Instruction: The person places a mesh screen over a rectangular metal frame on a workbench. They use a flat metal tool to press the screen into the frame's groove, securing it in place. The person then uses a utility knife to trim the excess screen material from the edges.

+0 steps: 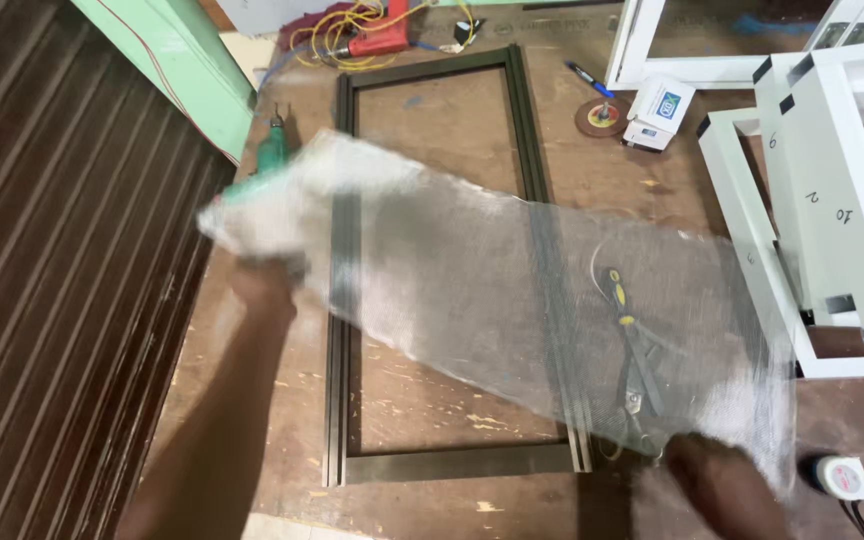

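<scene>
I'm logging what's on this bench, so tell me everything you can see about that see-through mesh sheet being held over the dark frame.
The mesh sheet is a long, translucent, whitish-grey screen, finely woven and blurred. It is stretched slantwise, high at the left and low at the right, above the dark rectangular frame lying on the wooden bench. The left hand grips its upper left end and the right hand its lower right end. Through it show the frame's right rail and a yellow-and-black hand tool. Its edges look uneven.
</scene>
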`<state>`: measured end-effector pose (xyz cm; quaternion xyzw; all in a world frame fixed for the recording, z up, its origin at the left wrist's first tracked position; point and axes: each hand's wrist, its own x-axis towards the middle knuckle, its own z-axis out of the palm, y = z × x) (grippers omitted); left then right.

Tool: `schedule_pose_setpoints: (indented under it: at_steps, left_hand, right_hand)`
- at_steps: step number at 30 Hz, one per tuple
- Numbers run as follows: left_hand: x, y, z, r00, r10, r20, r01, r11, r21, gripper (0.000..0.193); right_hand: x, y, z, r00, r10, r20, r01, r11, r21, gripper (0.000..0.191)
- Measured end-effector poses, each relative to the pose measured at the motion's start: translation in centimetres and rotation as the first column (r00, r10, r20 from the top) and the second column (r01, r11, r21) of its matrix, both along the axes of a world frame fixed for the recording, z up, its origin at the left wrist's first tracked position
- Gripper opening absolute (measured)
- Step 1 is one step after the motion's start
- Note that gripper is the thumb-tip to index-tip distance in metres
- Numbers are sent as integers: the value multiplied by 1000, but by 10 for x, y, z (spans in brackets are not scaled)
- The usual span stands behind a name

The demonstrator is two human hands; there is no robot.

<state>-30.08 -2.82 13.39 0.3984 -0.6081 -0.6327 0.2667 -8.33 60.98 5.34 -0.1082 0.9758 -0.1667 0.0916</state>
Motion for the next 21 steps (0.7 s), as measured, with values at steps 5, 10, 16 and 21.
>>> schedule_pose_setpoints:
  at_steps: [5, 10, 16, 21]
  left_hand:
    - [-88, 20, 95, 865, -459, -201, 470, 882, 10, 36]
    - [20, 80, 23, 791, -602, 103, 574, 675, -463, 39]
    - [181, 153, -99, 695, -673, 254, 447, 681, 580, 37]
    - [197, 158, -122, 677, -699, 229, 470, 651, 597, 32]
  right_hand:
    - [16, -108, 22, 962, -230, 149, 257, 946, -199, 16]
    - [-41, -238, 61, 983, -122, 135, 176, 825, -537, 16]
    - [-45, -246, 81, 998, 20, 59, 30, 674, -738, 33]
    - [-21, -212, 62, 989, 146, -9, -143, 953, -266, 37]
